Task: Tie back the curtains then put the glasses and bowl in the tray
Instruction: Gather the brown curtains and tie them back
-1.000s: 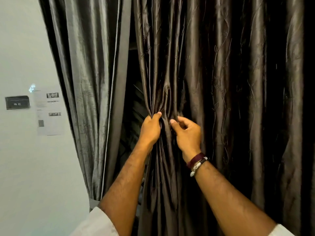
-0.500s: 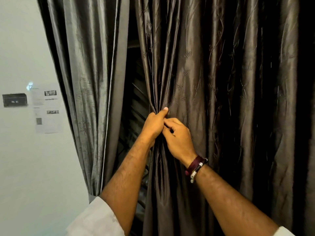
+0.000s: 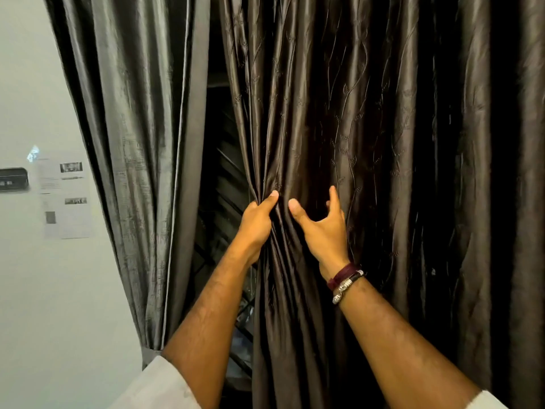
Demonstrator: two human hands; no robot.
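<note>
Left hand (image 3: 256, 222) grips the gathered edge of the dark embossed curtain (image 3: 339, 128), hanging straight ahead. Right hand (image 3: 323, 228) is spread, fingers reaching onto the folds. Risk: slick satin slips from a one-handed bunch, so pleats fan back out. No tie-back in view.

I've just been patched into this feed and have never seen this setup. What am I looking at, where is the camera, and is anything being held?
There is no machine: a person's two bare arms, filmed by a camera worn on their head, looking forward and down. In front hangs a dark embroidered curtain, with a grey curtain to its left by a white wall carrying a paper notice. The left hand grips a gathered bunch of the dark curtain. The right hand, bracelets at its wrist, is spread open against the fabric, holding nothing. No glasses, bowl or tray show.
</note>
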